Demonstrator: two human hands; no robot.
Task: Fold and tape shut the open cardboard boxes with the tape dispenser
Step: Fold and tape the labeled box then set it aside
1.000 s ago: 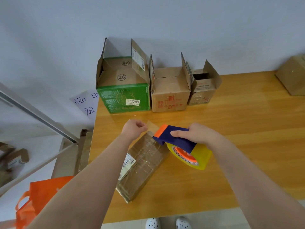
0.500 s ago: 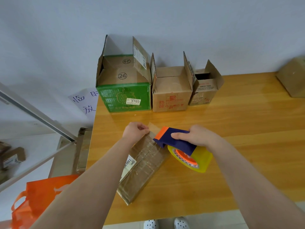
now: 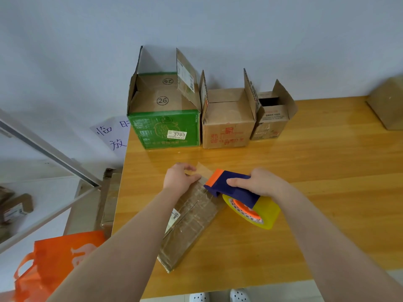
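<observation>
Beside the left edge of the light wooden table [image 3: 327, 171], one orange carrier bag [image 3: 54, 258] lies on the floor. One white paper sheet with handwritten characters [image 3: 111, 134] hangs on the wall by the far left corner.

Five cardboard boxes are on the table. Three stand in a row along the far edge with their flaps up: a large green-printed box [image 3: 165, 129] at the far left corner, a medium brown box [image 3: 226, 125] touching it, and a small brown box [image 3: 268, 125] just beside that.

Near the front left corner lies a flat brown box wrapped in clear tape [image 3: 192, 221], set diagonally. At its far end the left hand [image 3: 180, 177], fingers curled, pinches a clear tape strip [image 3: 204, 168].

The right hand [image 3: 259, 183] grips one blue and orange tape dispenser [image 3: 233, 188], which carries a yellow roll [image 3: 261, 212] and touches the flat box's far right side.

The fifth, a plain brown box [image 3: 388, 105], sits at the right edge, partly cut off.
</observation>
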